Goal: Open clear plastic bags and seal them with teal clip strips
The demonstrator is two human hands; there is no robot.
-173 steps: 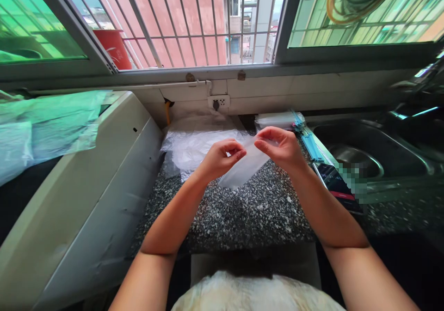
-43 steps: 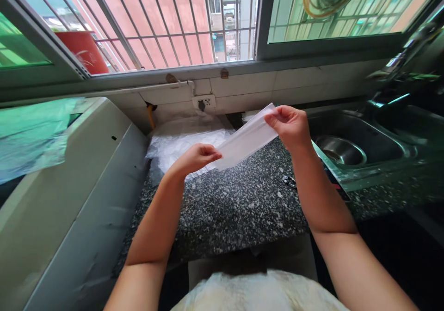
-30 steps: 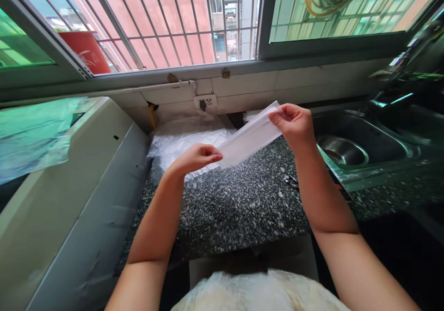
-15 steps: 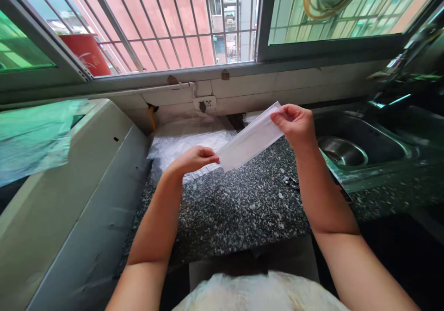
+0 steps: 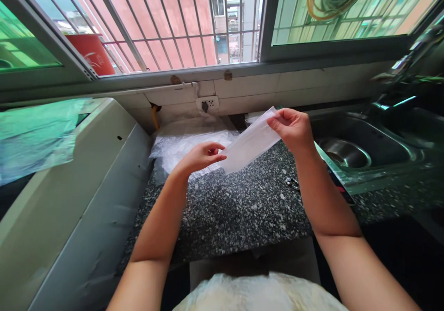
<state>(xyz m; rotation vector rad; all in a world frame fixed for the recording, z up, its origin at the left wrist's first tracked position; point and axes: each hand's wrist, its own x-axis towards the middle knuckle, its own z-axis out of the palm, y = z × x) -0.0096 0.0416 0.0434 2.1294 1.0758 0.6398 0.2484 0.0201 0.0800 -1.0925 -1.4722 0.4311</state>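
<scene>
A folded, translucent white plastic bag (image 5: 251,142) is held slanting above the counter, its upper right end raised. My right hand (image 5: 293,126) pinches that end between thumb and fingers. At the lower left end is my left hand (image 5: 204,156), with a small gap between thumb and forefinger, the tips right at the bag's edge. Behind it, a pile of crinkled clear plastic (image 5: 183,140) lies on the speckled dark counter (image 5: 243,209).
A pale metal appliance (image 5: 93,186) stands at the left, with greenish plastic sheeting (image 5: 38,135) over it. On the right is a sink (image 5: 374,135) with a faucet (image 5: 398,75). A small shiny object (image 5: 292,181) lies near my right forearm. The wall holds a socket (image 5: 208,103).
My left thumb and forefinger have parted from their pinch on the bag's lower end. The right hand keeps its grip, and the bag has shifted slightly downward.
</scene>
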